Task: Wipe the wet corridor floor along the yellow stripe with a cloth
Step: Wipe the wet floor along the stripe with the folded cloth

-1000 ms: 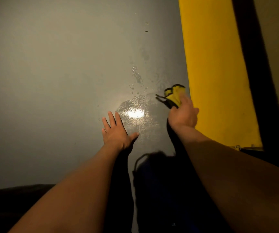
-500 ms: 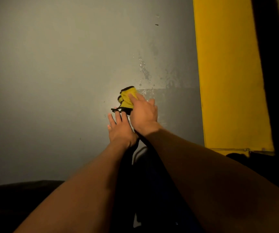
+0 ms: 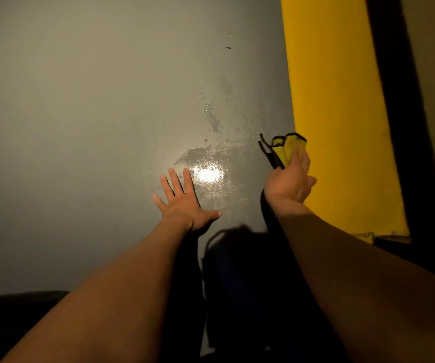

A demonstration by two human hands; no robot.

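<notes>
Your left hand lies flat on the grey floor just left of the frame's centre, fingers straight and spread apart, thumb pointing right. Just above and to the right of its fingertips, a wet patch glints with a bright reflection, and a trail of droplets and smears runs up from it toward the top of the frame.

Your right hand sits right of centre, its fingers curled around a yellow cloth with a dark edge. The cloth bunches out above your fingers, beside the left edge of the yellow stripe; you can't tell from here whether it touches the floor. The stripe runs from the top of the frame down the right side, with a dark band along its right edge.
</notes>
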